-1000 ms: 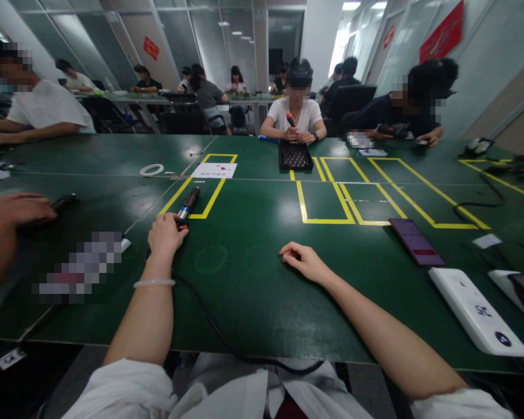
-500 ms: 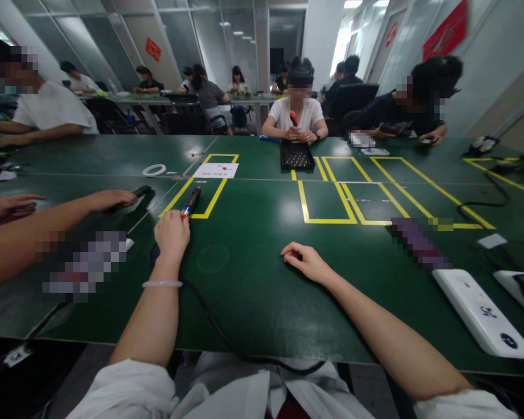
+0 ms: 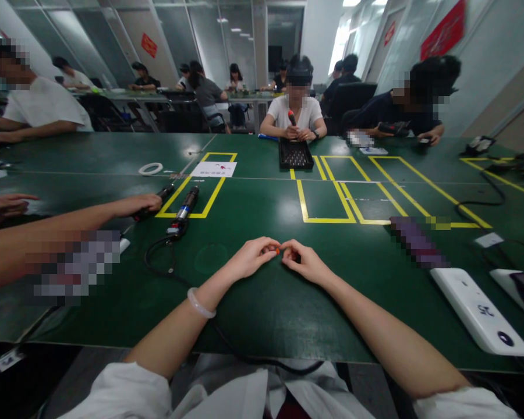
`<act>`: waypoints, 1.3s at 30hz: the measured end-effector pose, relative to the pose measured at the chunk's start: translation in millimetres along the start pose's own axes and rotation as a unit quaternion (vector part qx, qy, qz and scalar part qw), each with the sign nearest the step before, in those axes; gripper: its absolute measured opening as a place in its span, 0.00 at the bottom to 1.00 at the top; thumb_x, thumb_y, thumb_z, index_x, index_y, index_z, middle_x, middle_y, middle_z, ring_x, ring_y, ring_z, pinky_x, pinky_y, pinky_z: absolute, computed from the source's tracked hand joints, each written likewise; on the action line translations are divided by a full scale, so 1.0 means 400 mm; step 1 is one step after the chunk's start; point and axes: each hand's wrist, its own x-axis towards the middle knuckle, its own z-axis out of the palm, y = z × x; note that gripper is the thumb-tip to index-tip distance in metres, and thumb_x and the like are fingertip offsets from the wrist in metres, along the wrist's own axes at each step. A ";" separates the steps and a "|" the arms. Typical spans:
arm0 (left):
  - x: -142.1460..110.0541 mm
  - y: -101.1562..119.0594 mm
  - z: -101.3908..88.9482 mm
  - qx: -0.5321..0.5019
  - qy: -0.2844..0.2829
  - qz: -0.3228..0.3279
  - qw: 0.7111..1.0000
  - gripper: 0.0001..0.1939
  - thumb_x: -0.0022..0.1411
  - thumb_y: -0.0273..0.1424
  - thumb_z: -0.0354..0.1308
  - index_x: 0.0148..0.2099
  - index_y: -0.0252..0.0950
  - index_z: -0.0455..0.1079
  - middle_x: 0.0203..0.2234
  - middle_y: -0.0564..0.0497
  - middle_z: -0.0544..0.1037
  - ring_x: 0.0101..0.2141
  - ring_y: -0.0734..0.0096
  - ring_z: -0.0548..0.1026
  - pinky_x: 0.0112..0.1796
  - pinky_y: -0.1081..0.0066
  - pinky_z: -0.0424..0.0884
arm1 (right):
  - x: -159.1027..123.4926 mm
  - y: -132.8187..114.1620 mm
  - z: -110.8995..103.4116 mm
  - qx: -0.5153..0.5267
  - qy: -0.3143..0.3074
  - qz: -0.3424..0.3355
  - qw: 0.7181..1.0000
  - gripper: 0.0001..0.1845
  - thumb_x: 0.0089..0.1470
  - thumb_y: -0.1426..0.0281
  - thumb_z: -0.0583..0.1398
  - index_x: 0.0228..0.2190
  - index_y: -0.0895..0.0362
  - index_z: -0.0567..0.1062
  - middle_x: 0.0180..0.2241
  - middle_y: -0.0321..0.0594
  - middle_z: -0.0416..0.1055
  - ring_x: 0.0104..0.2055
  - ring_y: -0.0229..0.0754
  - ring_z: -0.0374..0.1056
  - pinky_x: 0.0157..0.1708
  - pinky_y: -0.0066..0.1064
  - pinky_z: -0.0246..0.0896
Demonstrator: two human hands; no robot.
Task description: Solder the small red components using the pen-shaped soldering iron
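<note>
My left hand [image 3: 252,257] is on the green table [image 3: 244,314] in front of me, its thumb and fingertips drawn together. A tiny orange spot [image 3: 278,251] shows at those fingertips; I cannot tell whether it is a small part or a nail. Right beside it my right hand [image 3: 304,262] rests with its fingers curled in, and whatever lies inside them is hidden. The two sets of fingertips nearly meet. An electric screwdriver [image 3: 185,210] with a black cord lies to the left, pointing away from me inside a yellow tape outline.
A co-worker's hand [image 3: 142,203] rests on a dark tool [image 3: 166,191] at left. Across the table, a person holds a red-handled tool [image 3: 291,118] over a black tray [image 3: 296,156]. A white power bank [image 3: 480,311] lies right; a tape ring [image 3: 151,169] sits far left.
My left hand has left the electric screwdriver and come right, to my right hand. My right hand has stayed in place. The co-worker's hand at left has moved rightward with the dark tool.
</note>
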 end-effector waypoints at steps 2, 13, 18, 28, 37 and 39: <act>-0.001 -0.009 0.012 -0.060 -0.019 -0.027 0.998 0.16 0.63 0.35 0.55 0.52 0.35 0.67 0.36 0.49 0.75 0.36 0.71 0.74 0.37 0.72 0.68 | -0.001 -0.005 0.004 -0.006 -0.007 -0.012 1.000 0.17 0.55 0.71 0.59 0.47 0.55 0.66 0.30 0.33 0.70 0.30 0.35 0.66 0.34 0.28 0.62; 0.001 -0.015 0.027 -0.165 -0.039 -0.052 0.984 0.15 0.61 0.36 0.58 0.47 0.33 0.65 0.34 0.49 0.76 0.35 0.72 0.74 0.37 0.71 0.69 | 0.000 -0.006 0.008 -0.023 0.001 -0.014 1.000 0.07 0.57 0.68 0.59 0.38 0.56 0.69 0.30 0.35 0.71 0.30 0.36 0.66 0.32 0.27 0.61; 0.000 -0.008 0.027 -0.107 -0.022 -0.038 0.993 0.13 0.60 0.36 0.59 0.43 0.35 0.67 0.34 0.50 0.75 0.36 0.72 0.74 0.36 0.72 0.69 | -0.001 -0.003 0.004 0.012 0.019 0.015 1.000 0.10 0.57 0.64 0.60 0.39 0.57 0.70 0.31 0.36 0.72 0.31 0.36 0.66 0.33 0.28 0.61; -0.002 0.008 0.024 -0.042 0.010 0.001 0.999 0.09 0.60 0.34 0.57 0.42 0.36 0.69 0.35 0.50 0.75 0.36 0.71 0.73 0.39 0.71 0.69 | 0.003 -0.003 0.003 0.016 0.024 0.010 1.000 0.11 0.55 0.63 0.61 0.38 0.57 0.70 0.31 0.36 0.71 0.30 0.35 0.64 0.31 0.27 0.61; -0.004 0.017 0.021 -0.028 0.010 0.012 0.999 0.08 0.61 0.32 0.56 0.43 0.36 0.68 0.36 0.50 0.75 0.36 0.71 0.73 0.39 0.71 0.68 | 0.005 0.004 0.007 0.010 0.042 0.007 0.999 0.09 0.55 0.66 0.61 0.37 0.56 0.69 0.29 0.34 0.68 0.28 0.35 0.64 0.29 0.27 0.59; -0.005 0.019 0.021 -0.014 0.017 0.019 1.000 0.09 0.62 0.33 0.56 0.44 0.37 0.68 0.37 0.50 0.75 0.37 0.70 0.73 0.40 0.71 0.68 | 0.004 0.004 0.006 0.015 0.045 0.014 0.999 0.10 0.55 0.65 0.61 0.37 0.56 0.70 0.28 0.34 0.68 0.28 0.36 0.63 0.29 0.27 0.59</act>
